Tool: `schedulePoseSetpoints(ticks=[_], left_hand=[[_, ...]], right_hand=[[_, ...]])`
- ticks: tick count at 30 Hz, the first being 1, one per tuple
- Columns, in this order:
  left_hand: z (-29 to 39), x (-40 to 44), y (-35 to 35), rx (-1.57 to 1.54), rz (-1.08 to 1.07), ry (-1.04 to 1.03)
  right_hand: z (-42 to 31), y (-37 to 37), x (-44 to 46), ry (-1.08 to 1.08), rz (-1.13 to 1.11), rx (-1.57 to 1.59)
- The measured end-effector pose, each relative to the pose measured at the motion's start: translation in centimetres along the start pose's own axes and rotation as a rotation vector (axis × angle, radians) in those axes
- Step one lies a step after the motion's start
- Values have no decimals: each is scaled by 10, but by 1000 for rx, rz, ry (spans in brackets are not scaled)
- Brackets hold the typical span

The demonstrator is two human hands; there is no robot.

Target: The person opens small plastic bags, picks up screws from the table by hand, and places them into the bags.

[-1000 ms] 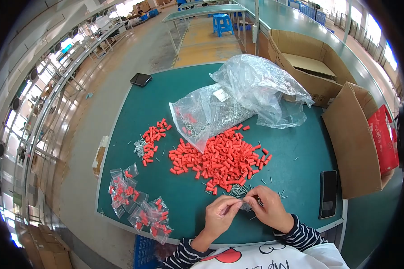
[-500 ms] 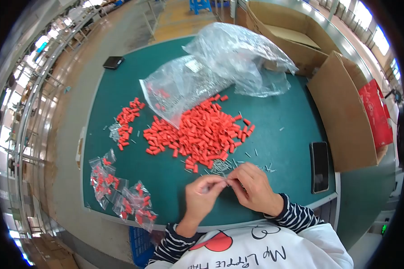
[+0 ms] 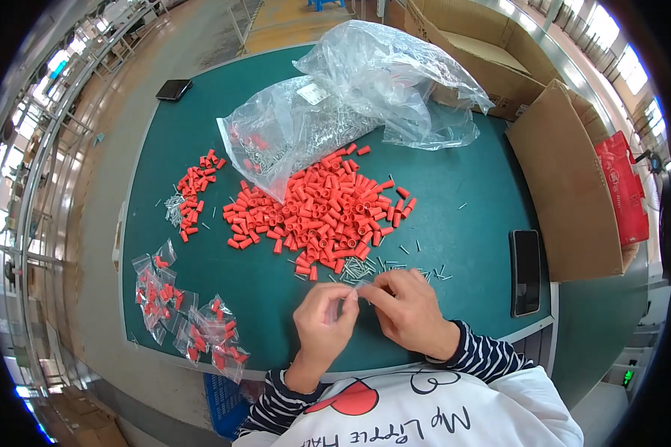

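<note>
My left hand [image 3: 324,324] is closed in a pinch on a small clear plastic bag [image 3: 332,308], mostly hidden by the fingers. Fingertips of my right hand [image 3: 408,309] meet it at the bag's upper edge, also pinched. Just beyond both hands lies a loose pile of small silver screws [image 3: 358,268]. Behind those spreads a large heap of red plastic caps [image 3: 324,212]. Filled small zip bags [image 3: 156,294] with red caps inside lie at the table's left front corner.
A large clear bag of screws [image 3: 335,123] rests behind the heap. A smaller group of caps [image 3: 194,186] and screws [image 3: 174,210] sits left. On the right are a phone [image 3: 525,272] and a cardboard box [image 3: 566,186]. A black object [image 3: 174,89] lies at the far left edge.
The view has shifted slightly, so the table's contents appear a little further left and up. Both hands stay together at the small bag, with the right fingers spread slightly further along it.
</note>
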State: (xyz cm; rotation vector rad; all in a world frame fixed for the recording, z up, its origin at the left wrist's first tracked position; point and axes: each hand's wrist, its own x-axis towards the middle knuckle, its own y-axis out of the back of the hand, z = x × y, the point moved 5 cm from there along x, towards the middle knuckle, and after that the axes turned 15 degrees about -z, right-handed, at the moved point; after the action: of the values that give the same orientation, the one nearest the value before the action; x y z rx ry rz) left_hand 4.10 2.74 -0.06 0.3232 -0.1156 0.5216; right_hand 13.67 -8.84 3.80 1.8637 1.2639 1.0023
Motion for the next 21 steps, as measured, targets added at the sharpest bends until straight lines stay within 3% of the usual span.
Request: schedulePoseSetpoints(ticks=[4,7,10,12,15,18,21], left_hand=[[14,1,-4,218,-53,-252],[22,1,-6,276,-107,-319],[22,1,-7,245,-99,-300],[26,5,-5,150,-43,-169],[23,3,-8,184,-126,-166],[13,-3,-5,261,-141,-192],[13,-3,-5,310,-136,-251]], right_hand=[[-2,-1,-4,-42,-144,-45],[1,5,-5,-45,-210,-38],[3,8,-6,-34,-183,-6],[7,14,-3,-34,-72,122],[11,19,1,-39,-15,433],[7,16,4,47,-34,381],[-2,29,8,-105,-109,173]])
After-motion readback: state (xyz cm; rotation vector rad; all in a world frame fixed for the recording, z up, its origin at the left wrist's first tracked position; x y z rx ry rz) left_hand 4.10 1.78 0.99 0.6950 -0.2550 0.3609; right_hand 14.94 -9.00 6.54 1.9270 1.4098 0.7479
